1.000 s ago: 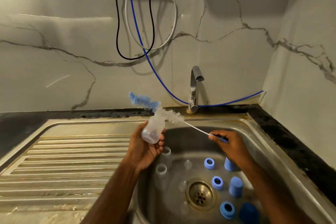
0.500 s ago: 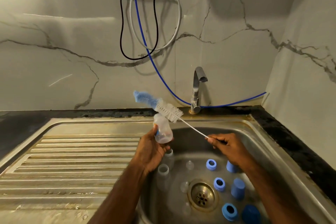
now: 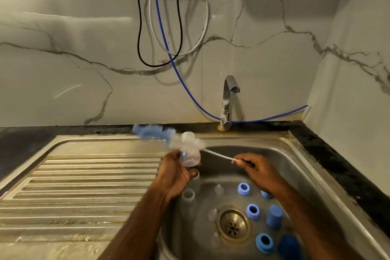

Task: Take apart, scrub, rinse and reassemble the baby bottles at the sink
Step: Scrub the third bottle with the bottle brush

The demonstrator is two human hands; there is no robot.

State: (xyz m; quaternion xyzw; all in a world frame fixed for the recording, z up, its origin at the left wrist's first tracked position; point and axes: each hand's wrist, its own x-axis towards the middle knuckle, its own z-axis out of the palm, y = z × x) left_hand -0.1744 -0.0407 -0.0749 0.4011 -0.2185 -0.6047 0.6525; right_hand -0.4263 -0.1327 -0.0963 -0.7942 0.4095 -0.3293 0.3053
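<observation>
Over the sink basin (image 3: 295,167), left hand (image 3: 175,177) grips clear bottle (image 3: 188,154) with curled fingers, right hand (image 3: 259,172) pinches bottle brush (image 3: 160,133) handle, blurred bristles behind the bottle neck.

Clear bottle (image 3: 189,155) upright, open-mouthed — blurred bottle brush (image 3: 168,136) across neck.

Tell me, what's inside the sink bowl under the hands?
In the sink bowl lie blue screw rings, blue caps, clear bottles and clear teats around the drain. The right hand covers part of one blue piece.
</observation>
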